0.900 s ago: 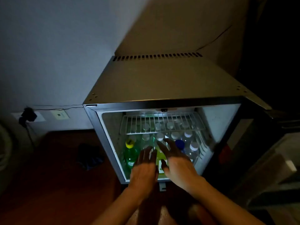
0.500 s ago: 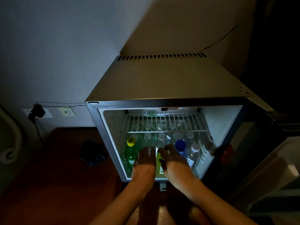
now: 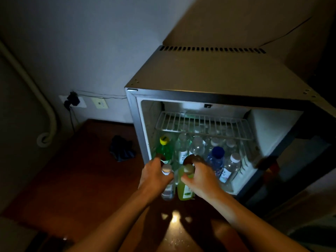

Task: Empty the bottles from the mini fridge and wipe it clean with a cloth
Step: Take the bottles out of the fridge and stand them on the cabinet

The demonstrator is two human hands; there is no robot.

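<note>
Your open, dark-cased mini fridge (image 3: 209, 77) stands against the far wall on a reddish-brown floor (image 3: 76, 175), its white interior lit. One white wire shelf (image 3: 203, 124) spans the upper part, and the bottles stand packed below it. Among them you can count one green bottle with a yellow cap (image 3: 164, 148) at the left, one clear bottle with a blue cap (image 3: 216, 157) toward the right, and several clear white-capped bottles (image 3: 197, 145) whose exact number is hard to tell through the shelf. One dark crumpled cloth (image 3: 122, 149) lies on the floor left of the fridge. Your left hand (image 3: 154, 177) is curled round one clear white-capped water bottle (image 3: 168, 186) at the near edge of the fridge opening. Your right hand (image 3: 201, 177) grips the neck of one yellow-green juice bottle (image 3: 184, 190), just beside the first.
</note>
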